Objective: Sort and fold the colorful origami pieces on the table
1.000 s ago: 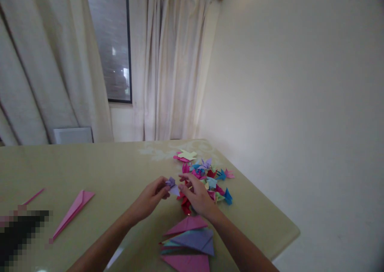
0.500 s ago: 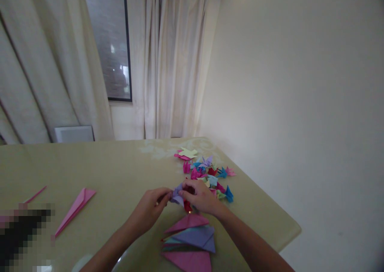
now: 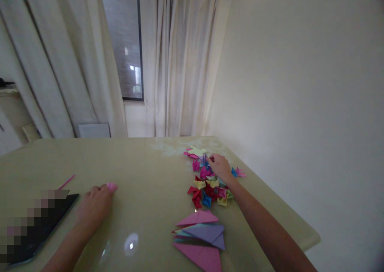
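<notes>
My left hand (image 3: pixel 95 202) lies low over the table at the left, fingers curled on a pink folded paper piece (image 3: pixel 112 187); only its tip shows past the fingers. My right hand (image 3: pixel 220 166) reaches into the far part of a heap of small colourful origami pieces (image 3: pixel 211 192). Its thumb and fingers are pinched together at a purple origami piece (image 3: pixel 203 159), whose exact hold is partly hidden. Closer to me, larger folded papers, a pink one (image 3: pixel 198 217), a purple one (image 3: pixel 207 233) and another pink one (image 3: pixel 204 256), lie in a row.
A dark tablet-like device (image 3: pixel 45 232), its screen blurred out, rests at the left near a thin pink strip (image 3: pixel 66 182). Along the right runs a white wall (image 3: pixel 300 124). Curtains (image 3: pixel 180 64) and a window (image 3: pixel 126 44) stand behind the glossy table (image 3: pixel 144 176).
Both hands were together over the purple origami piece. My right hand has moved away to the heap, my left hand leftward onto the pink folded paper. The view has turned slightly left.
</notes>
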